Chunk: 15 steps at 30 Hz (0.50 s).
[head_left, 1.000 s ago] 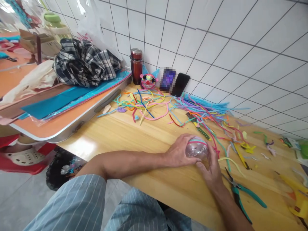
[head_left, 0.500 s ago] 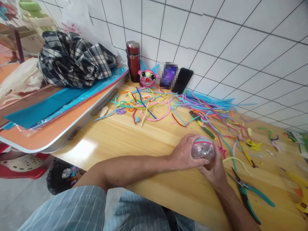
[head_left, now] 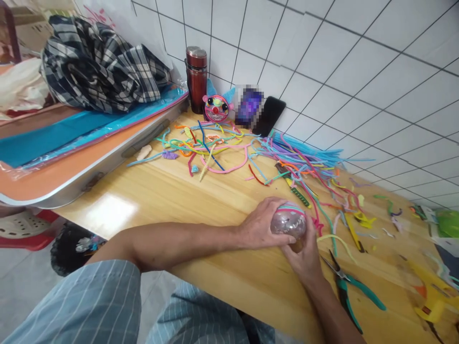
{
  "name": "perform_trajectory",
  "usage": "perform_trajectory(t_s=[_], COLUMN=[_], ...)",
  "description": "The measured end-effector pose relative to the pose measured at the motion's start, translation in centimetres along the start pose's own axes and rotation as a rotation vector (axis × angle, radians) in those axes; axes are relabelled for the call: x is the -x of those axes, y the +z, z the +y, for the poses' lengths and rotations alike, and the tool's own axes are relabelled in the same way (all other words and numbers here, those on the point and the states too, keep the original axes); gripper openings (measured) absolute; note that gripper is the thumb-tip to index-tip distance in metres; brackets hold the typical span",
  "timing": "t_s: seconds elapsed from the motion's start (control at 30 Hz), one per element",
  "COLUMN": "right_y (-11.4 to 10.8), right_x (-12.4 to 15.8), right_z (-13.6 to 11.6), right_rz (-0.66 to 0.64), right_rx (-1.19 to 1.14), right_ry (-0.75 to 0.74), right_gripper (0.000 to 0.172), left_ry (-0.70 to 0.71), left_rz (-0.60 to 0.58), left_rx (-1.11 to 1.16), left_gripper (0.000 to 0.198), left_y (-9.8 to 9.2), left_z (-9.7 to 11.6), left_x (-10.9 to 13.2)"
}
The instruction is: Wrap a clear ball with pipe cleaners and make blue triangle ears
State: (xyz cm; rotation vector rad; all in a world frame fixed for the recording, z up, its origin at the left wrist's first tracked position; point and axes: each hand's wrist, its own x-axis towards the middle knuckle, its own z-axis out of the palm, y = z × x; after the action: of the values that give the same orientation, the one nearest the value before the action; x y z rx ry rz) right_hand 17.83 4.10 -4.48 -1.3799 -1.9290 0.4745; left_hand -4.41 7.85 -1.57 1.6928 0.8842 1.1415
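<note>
Between my two hands, just above the near part of the wooden table, is a clear plastic ball (head_left: pixel 288 223) with pink, teal and lilac pipe cleaners across its top. My left hand (head_left: pixel 261 224) wraps its left side, thumb along the lower front. My right hand (head_left: pixel 305 258) grips it from the right and below; some of its fingers are hidden behind the ball. Green-handled pliers (head_left: pixel 346 278) lie open to the right of my right hand. Behind the ball lies a green and black cutter (head_left: pixel 298 192).
Loose pipe cleaners (head_left: pixel 304 155) spread across the table's back and right. A decorated face figure (head_left: pixel 216 109), a red thermos (head_left: pixel 197 81) and a black phone (head_left: pixel 269 116) stand by the tiled wall. A yellow glue gun (head_left: pixel 432 291) lies right; a plaid cloth (head_left: pixel 103 67) lies left.
The whole view has shifted, so things appear further left and slightly higher. Both hands keep the same hold on the ball.
</note>
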Motion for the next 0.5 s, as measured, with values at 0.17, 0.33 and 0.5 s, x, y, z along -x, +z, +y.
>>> perform_trajectory(t_s=[0.17,0.33,0.5], right_y=[0.0,-0.2,-0.6], right_x=[0.4,1.3,2.1], right_z=[-0.2,-0.2,0.0], right_rz=[-0.007,-0.015,-0.014], right_rx=[-0.079,-0.183,-0.249], right_ry=[0.066,0.148,0.196], right_gripper=[0.102,0.103,0.104], left_ry=[0.043,0.06,0.09], left_rz=[0.008,-0.016,-0.038], left_rx=[0.0,-0.004,-0.033], left_gripper=[0.102,0.106,0.112], left_y=[0.1,0.0,-0.2], left_z=[-0.2,-0.5,-0.7], left_x=[0.2,0.3,0.5])
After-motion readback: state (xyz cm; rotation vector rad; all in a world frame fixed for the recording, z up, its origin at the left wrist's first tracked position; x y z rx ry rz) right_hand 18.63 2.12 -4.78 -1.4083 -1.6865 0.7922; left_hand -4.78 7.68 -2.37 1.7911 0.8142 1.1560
